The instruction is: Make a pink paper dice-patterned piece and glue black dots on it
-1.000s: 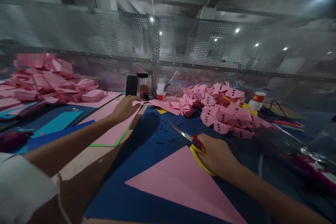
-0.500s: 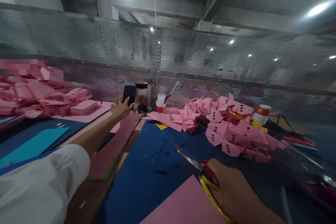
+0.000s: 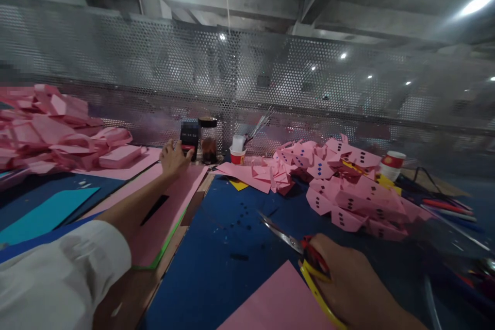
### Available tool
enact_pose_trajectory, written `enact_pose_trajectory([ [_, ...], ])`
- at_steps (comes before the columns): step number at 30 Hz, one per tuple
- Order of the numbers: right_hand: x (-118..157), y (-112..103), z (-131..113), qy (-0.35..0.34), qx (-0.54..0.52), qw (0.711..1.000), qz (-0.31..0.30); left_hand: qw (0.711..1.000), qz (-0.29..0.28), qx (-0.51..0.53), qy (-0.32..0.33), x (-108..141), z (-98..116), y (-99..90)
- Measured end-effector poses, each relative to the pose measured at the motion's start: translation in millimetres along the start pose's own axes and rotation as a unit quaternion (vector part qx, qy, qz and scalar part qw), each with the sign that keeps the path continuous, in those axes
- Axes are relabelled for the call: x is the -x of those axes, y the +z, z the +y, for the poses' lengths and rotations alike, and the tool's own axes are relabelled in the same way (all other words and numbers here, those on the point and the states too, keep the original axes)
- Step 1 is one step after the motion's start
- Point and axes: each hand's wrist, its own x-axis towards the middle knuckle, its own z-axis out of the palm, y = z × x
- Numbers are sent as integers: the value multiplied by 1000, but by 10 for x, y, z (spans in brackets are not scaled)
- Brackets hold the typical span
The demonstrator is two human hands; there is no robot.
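Note:
My left hand (image 3: 175, 160) reaches out with its fingers apart, at the lower left of an upright black phone (image 3: 189, 135). The phone's screen is lit and shows small digits; whether a fingertip touches it I cannot tell. Beside it stands a dark-lidded jar (image 3: 209, 143) with brown contents. My right hand (image 3: 348, 276) is closed round the red and yellow handles of a pair of scissors (image 3: 284, 237), whose blades point up and left over the blue mat (image 3: 209, 252). Under the scissors, at the bottom edge, lies a pink paper sheet (image 3: 280, 299).
Folded pink paper pieces with dark marks (image 3: 351, 193) are heaped on the right, near stacked paper cups (image 3: 392, 165). Another pink paper pile (image 3: 58, 129) fills the left. A red cup (image 3: 237, 155) stands by a perforated metal screen (image 3: 263, 72).
The phone's screen, dark before, is now lit. My left hand has drawn slightly back and left from it. The scissors stay in my right hand; the view has shifted slightly.

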Motion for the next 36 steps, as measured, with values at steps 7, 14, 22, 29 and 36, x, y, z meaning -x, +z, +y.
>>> enact_pose_trajectory([
  [7,-17,-66,-1,6,2,1000,18,997,-21,19,74,123,157,-540],
  [14,21,-166,-66,-28,20,997,68,984,-80,65,143,699,404,-1166],
  [22,23,-260,-68,-38,58,994,87,931,-209,154,258,1729,954,-1438],
  [29,8,-229,-40,-38,58,994,82,903,-277,143,296,2081,1050,-1191],
  [36,23,-215,-42,-46,61,993,93,889,-286,140,330,2145,970,-1249],
])
